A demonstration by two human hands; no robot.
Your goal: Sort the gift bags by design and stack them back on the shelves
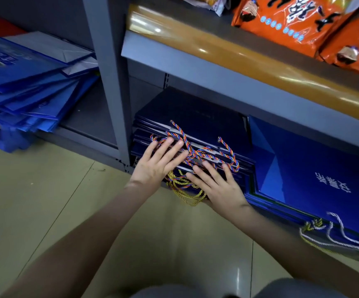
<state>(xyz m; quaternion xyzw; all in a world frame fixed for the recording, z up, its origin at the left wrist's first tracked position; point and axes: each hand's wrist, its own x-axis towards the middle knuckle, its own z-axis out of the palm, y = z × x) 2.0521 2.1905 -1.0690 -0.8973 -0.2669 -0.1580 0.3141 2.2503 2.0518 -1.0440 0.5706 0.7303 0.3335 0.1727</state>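
- Down at floor level, beige glossy tiles run up to a grey metal shelving unit whose upright post splits it into two bays.
- The upper shelf has an amber plastic strip along its front edge, with orange snack packets standing on it.
- In the right bay, a stack of navy gift bags lies flat on the bottom shelf, against the post.
- The stack's long axis runs front to back. The open ends face the person, and the red, blue and yellow rope handles trail forward, with gold cords hanging over the edge.
- The left hand and right hand lie side by side, fingers straight and spread, pressing on the stack's front edge and handles. Neither grips anything.
- Just beside the stack on the right lie bright blue gift bags with white lettering.
- In the left bay, more blue bags lie in a loose, fanned pile.
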